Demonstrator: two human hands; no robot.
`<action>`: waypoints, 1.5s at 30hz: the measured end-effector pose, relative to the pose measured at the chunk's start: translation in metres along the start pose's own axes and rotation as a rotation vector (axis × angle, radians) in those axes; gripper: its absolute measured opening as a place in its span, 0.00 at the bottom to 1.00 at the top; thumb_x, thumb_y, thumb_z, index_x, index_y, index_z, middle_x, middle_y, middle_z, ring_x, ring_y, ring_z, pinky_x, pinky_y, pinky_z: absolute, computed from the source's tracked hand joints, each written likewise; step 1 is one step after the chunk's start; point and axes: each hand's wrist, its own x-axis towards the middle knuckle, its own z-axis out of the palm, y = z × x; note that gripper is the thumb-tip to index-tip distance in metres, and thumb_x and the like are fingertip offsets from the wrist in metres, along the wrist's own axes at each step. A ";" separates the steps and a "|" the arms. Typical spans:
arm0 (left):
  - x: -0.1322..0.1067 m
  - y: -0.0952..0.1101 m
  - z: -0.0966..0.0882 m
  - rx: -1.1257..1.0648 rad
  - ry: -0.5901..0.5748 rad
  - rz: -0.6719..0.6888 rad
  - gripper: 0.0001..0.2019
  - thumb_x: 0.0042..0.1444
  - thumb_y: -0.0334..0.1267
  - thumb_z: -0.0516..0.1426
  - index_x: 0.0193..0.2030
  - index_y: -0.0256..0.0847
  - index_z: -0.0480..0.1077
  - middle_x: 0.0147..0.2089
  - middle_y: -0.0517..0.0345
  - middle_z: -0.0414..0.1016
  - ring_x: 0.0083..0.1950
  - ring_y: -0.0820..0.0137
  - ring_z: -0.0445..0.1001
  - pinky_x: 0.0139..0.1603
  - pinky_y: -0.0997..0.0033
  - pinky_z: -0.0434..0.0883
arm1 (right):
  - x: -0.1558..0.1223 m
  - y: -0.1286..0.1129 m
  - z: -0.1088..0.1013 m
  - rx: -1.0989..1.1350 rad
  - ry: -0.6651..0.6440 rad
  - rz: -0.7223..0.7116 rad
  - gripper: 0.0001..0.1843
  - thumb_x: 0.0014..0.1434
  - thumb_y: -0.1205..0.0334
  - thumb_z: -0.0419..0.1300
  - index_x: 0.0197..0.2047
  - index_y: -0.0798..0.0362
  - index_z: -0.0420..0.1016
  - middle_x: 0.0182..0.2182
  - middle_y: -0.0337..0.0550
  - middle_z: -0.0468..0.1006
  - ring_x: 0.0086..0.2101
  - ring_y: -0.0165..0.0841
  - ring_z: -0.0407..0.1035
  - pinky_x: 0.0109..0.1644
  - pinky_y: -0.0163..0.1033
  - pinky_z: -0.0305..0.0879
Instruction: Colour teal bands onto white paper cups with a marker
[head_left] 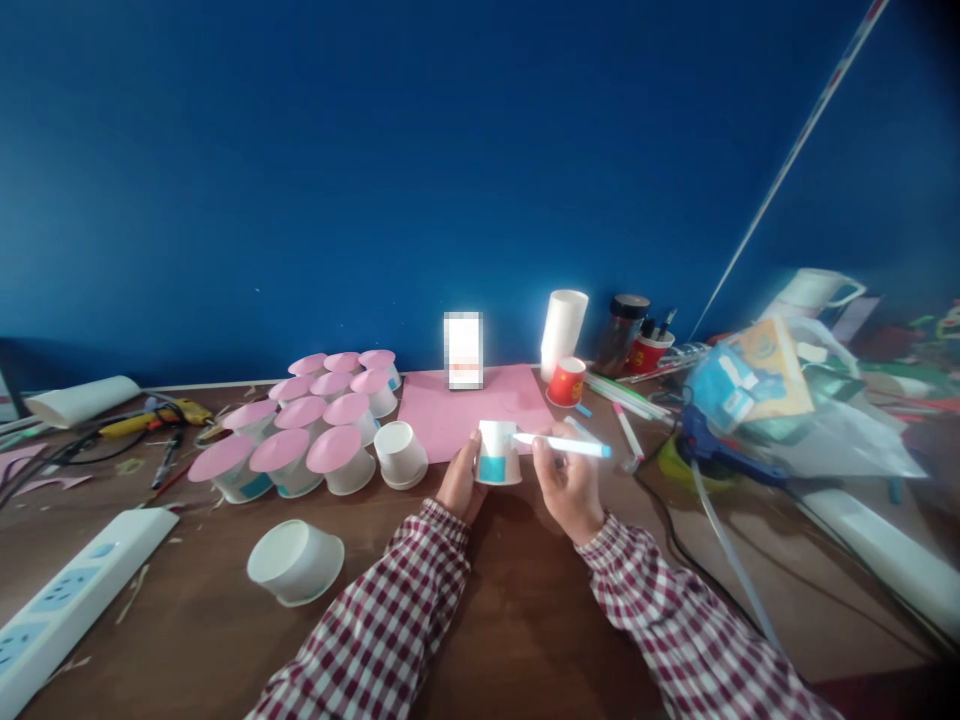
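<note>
I view the left hand gripping an inverted paper cup before the pink sheet, apparently to steady its wall for the blue-ended marker pinched in the right hand.

Left hand curls round the white cup, right hand hangs just to its right, fingers pinched, both forearms angle in from its near side!
</note>
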 end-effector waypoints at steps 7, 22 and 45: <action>0.000 0.001 0.000 -0.020 0.002 -0.005 0.20 0.59 0.46 0.54 0.47 0.30 0.73 0.45 0.43 0.78 0.48 0.59 0.75 0.53 0.61 0.70 | -0.001 0.001 0.000 0.000 0.008 -0.006 0.08 0.63 0.61 0.52 0.35 0.54 0.68 0.27 0.40 0.72 0.26 0.29 0.67 0.28 0.32 0.64; -0.002 0.002 0.003 -0.045 0.037 -0.011 0.18 0.61 0.45 0.53 0.45 0.31 0.73 0.44 0.44 0.78 0.49 0.59 0.75 0.54 0.61 0.70 | -0.001 0.002 0.000 0.030 -0.022 0.023 0.09 0.62 0.59 0.52 0.32 0.53 0.68 0.26 0.40 0.71 0.25 0.29 0.66 0.27 0.32 0.63; -0.002 0.002 0.004 -0.010 0.007 -0.006 0.20 0.59 0.47 0.54 0.46 0.31 0.73 0.44 0.44 0.78 0.46 0.60 0.76 0.52 0.61 0.70 | -0.004 0.004 0.003 0.068 -0.004 0.042 0.08 0.62 0.59 0.53 0.33 0.53 0.68 0.26 0.40 0.72 0.26 0.31 0.67 0.29 0.35 0.66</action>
